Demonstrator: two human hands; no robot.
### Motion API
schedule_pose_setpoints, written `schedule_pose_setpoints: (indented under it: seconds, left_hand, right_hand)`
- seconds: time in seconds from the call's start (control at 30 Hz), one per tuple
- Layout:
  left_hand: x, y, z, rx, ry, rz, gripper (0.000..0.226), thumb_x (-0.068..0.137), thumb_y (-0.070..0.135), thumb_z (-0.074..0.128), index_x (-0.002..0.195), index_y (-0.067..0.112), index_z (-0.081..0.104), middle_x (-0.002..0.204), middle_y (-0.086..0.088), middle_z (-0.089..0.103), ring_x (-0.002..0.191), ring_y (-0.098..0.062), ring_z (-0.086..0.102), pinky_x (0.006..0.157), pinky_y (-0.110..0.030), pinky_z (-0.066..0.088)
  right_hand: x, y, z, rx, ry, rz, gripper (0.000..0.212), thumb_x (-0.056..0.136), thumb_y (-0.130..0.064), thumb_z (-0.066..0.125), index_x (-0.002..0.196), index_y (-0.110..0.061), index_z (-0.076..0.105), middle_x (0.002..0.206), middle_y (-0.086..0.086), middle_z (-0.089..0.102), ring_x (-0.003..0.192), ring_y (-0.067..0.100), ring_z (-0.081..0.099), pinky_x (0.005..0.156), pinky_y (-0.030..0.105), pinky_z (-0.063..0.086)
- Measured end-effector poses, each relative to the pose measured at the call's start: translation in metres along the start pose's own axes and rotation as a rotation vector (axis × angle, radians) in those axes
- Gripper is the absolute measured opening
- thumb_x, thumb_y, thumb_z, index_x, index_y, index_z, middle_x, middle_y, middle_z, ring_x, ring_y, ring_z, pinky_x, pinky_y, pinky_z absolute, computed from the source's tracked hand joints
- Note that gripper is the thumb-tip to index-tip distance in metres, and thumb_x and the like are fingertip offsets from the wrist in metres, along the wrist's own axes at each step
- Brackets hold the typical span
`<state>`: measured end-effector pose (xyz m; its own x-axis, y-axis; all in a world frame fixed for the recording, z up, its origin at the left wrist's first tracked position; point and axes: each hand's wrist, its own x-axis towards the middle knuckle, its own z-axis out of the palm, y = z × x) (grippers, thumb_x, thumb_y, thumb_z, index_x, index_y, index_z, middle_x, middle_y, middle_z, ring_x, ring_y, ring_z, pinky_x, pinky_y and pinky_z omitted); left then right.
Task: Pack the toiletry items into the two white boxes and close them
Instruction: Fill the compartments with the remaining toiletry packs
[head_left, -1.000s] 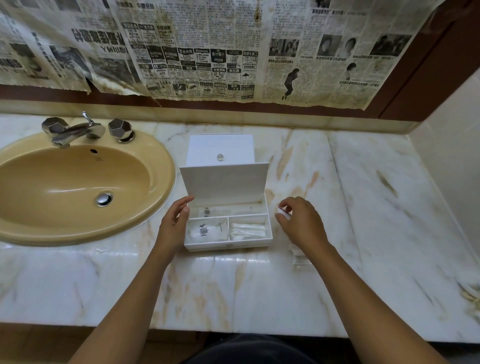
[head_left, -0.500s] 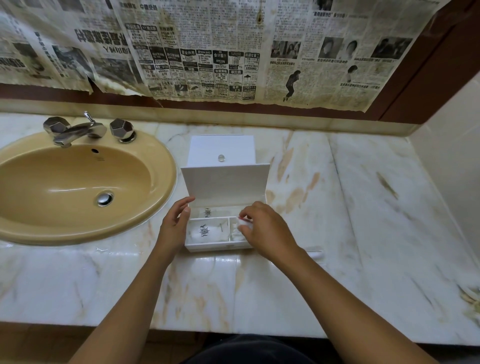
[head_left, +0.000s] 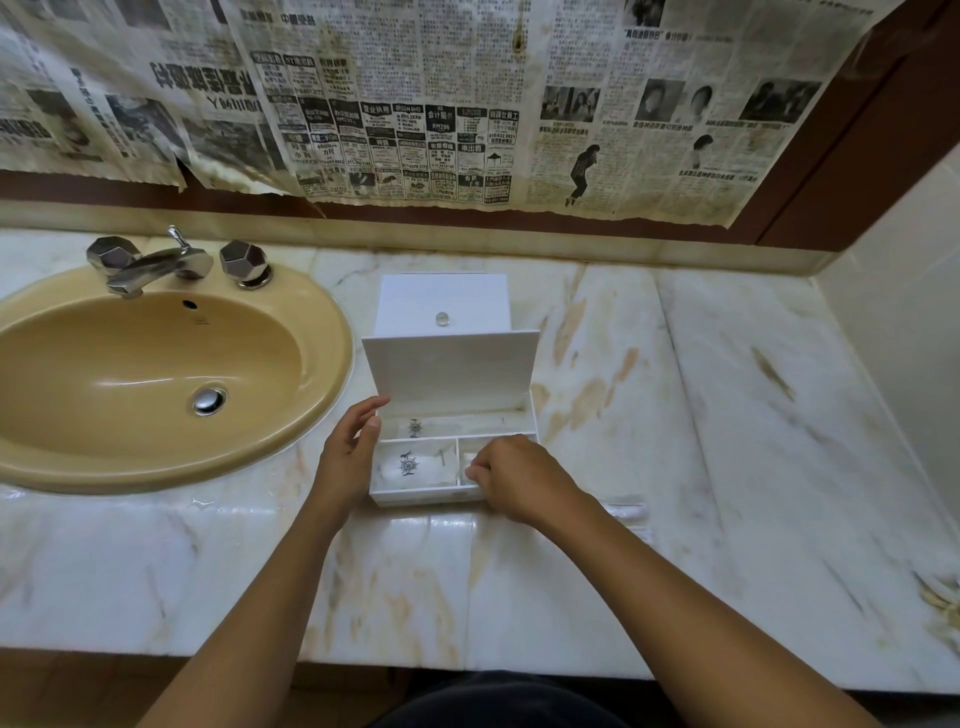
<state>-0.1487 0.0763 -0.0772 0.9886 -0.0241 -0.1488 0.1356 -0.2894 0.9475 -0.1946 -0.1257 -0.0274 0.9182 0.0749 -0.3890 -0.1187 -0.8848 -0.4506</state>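
Open white box (head_left: 453, 415): centre of the frame, on the marble table (head_left: 675, 415), lid raised and standing upright at the back. Inside, one long compartment across the back and two smaller ones in front. The front-left compartment holds a white sachet (head_left: 410, 466) printed with a ship's-wheel mark (a like-marked item lies in the back compartment).

Second white box (head_left: 443, 304): directly behind the first, higher in the frame, lid shut, small clear knob on top.

Left hand (head_left: 349, 453): against the open box's left wall, thumb at the rim, fingers loosely extended alongside it, steadying rather than gripping.

Right hand (head_left: 519, 478): over the front-right compartment, fingers curled downward into it and pinching a small white packet (head_left: 469, 460), of which only an edge shows.

Clear wrapped item (head_left: 626, 512): flat on the table just right of the right wrist, outside the boxes; contents too faint to identify.

Surroundings: tan oval sink (head_left: 130, 374) at the left of the frame, chrome faucet (head_left: 156, 262) at its upper edge; yellowed newspaper (head_left: 415, 104) across the top of the frame.
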Motion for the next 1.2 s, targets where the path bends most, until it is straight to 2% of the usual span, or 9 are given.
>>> schedule_pose_setpoints:
  seconds: [0.13,0.23,0.37,0.57,0.67,0.8,0.9,0.97,1.2]
  left_hand:
    - [0.000,-0.001,0.000,0.007,0.003,0.010,0.027,0.104,0.022,0.042,0.122,0.034,0.058,0.129,0.011,0.057,0.122,-0.004,0.048,0.088,-0.003,0.034]
    - [0.000,-0.001,0.000,0.010,0.001,0.017,0.026,0.104,0.022,0.043,0.122,0.033,0.059,0.128,0.012,0.057,0.120,-0.004,0.048,0.087,-0.003,0.034]
    - [0.000,0.000,0.001,0.005,0.007,0.008,0.026,0.104,0.022,0.043,0.121,0.033,0.059,0.129,0.011,0.057,0.120,-0.003,0.048,0.086,-0.003,0.034]
    - [0.000,0.000,0.001,0.001,0.007,0.005,0.026,0.104,0.023,0.042,0.122,0.033,0.059,0.130,0.012,0.056,0.121,-0.003,0.048,0.086,-0.002,0.034]
    - [0.000,-0.001,0.001,-0.004,0.003,-0.004,0.026,0.104,0.023,0.043,0.122,0.034,0.058,0.131,0.011,0.056,0.122,-0.004,0.047,0.086,-0.002,0.033]
    - [0.000,-0.001,0.001,-0.012,0.003,-0.003,0.026,0.104,0.023,0.043,0.119,0.037,0.059,0.130,0.013,0.057,0.121,-0.002,0.047,0.087,-0.002,0.032]
    - [0.000,-0.001,0.001,-0.011,0.000,-0.007,0.027,0.104,0.022,0.043,0.121,0.036,0.059,0.129,0.013,0.056,0.122,-0.002,0.047,0.087,-0.001,0.031]
    - [0.000,-0.001,0.001,-0.012,0.000,-0.010,0.027,0.104,0.022,0.043,0.121,0.036,0.059,0.130,0.013,0.056,0.120,-0.001,0.048,0.087,-0.001,0.032]
    - [-0.001,-0.001,0.001,-0.010,0.002,-0.006,0.027,0.104,0.021,0.043,0.118,0.038,0.059,0.129,0.012,0.057,0.120,-0.002,0.048,0.087,-0.002,0.032]
  right_hand:
    - [-0.008,-0.006,-0.005,-0.030,0.102,-0.081,0.043,0.097,-0.033,0.049,0.058,-0.014,0.048,0.065,0.001,0.046,0.072,0.021,0.047,0.061,0.029,0.034]
    - [-0.009,-0.006,-0.001,-0.029,0.019,-0.059,0.045,0.097,-0.043,0.047,0.067,-0.010,0.057,0.072,0.003,0.054,0.073,0.023,0.050,0.063,0.029,0.033]
    - [-0.012,-0.003,0.008,-0.048,-0.014,-0.055,0.045,0.097,-0.046,0.043,0.071,-0.013,0.056,0.073,0.001,0.052,0.075,0.022,0.049,0.065,0.030,0.030]
    - [-0.017,0.001,0.004,0.041,0.083,-0.093,0.035,0.096,-0.042,0.047,0.082,-0.017,0.066,0.081,-0.002,0.060,0.086,0.020,0.058,0.067,0.030,0.039]
    - [-0.019,0.005,-0.002,0.102,0.210,-0.117,0.027,0.095,-0.037,0.051,0.096,-0.018,0.070,0.097,-0.002,0.065,0.097,0.017,0.058,0.081,0.032,0.046]
    - [-0.025,0.020,-0.013,0.130,0.336,-0.109,0.022,0.093,-0.028,0.058,0.109,-0.018,0.068,0.105,-0.003,0.063,0.098,0.012,0.056,0.084,0.021,0.041]
    - [-0.028,0.036,-0.020,0.143,0.400,-0.021,0.022,0.091,-0.022,0.060,0.111,-0.018,0.067,0.107,-0.002,0.062,0.100,0.015,0.056,0.087,0.023,0.040]
    - [-0.029,0.048,-0.023,0.084,0.369,0.058,0.026,0.090,-0.021,0.059,0.116,-0.020,0.064,0.114,0.000,0.060,0.106,0.017,0.055,0.092,0.027,0.041]
    - [-0.030,0.084,-0.020,-0.242,-0.063,0.297,0.067,0.081,-0.017,0.068,0.139,-0.030,0.037,0.138,0.003,0.038,0.127,0.025,0.036,0.101,0.038,0.032]
